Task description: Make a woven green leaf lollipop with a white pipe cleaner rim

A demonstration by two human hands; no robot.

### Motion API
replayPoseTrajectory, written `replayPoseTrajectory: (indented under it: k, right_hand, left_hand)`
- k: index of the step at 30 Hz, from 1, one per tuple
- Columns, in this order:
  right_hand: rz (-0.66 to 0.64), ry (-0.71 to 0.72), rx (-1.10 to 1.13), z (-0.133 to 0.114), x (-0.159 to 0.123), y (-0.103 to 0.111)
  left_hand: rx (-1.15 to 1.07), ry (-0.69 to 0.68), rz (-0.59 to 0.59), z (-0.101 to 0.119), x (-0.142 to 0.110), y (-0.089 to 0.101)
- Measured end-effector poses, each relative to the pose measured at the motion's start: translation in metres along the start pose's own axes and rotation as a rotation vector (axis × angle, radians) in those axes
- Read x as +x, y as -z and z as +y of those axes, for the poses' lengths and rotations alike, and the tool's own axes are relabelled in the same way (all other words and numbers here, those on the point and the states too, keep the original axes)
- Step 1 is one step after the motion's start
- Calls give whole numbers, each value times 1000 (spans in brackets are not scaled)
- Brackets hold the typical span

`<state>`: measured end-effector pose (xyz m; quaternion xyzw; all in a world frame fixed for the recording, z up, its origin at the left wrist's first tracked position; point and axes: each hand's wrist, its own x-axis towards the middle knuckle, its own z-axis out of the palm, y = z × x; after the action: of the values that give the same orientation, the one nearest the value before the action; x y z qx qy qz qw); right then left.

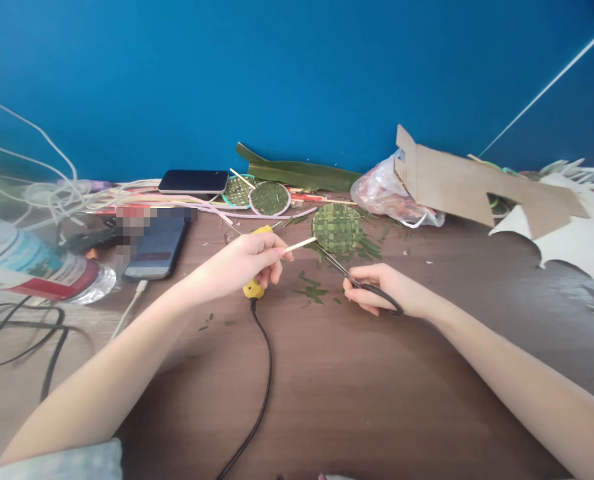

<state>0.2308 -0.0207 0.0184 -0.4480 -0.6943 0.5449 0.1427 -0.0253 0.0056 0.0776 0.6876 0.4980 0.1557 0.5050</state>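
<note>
Between the fingertips of my left hand (257, 260) is the pale stick handle of a small round fan (337, 228) woven from green leaf strips. The fan's disc tilts up above the table, to the right of that hand. My right hand (377, 287) is closed around a pair of dark-handled scissors (344, 270). Its blades point up and left, to the lower edge of the woven disc near the stick; whether they touch it I cannot tell. Green leaf clippings (313, 292) lie on the table below the fan. Behind my left hand sits a yellow glue gun (253, 289), partly hidden, with a black cord.
Two more round woven fans (269, 199) lie at the back near long green leaves (307, 175) and a phone (193, 181). Another phone (157, 247) and a plastic bottle (47, 263) are left. A plastic bag (389, 193), torn cardboard (457, 177) and white cut sheet (571, 227) are right.
</note>
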Motion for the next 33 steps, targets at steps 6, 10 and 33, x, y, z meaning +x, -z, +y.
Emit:
replayPoseTrajectory:
  k: [6,10,33]
  right_hand:
    - [17,-1,-14,-1,0,-1]
    - [34,-14,2,0,0,-3]
    - [19,-41,-10,-2,1,-2]
  left_hand:
    - [0,-5,-5,0,1,0]
    - [6,2,-4,0,1,0]
    - [-20,-23,32,-5,4,-2]
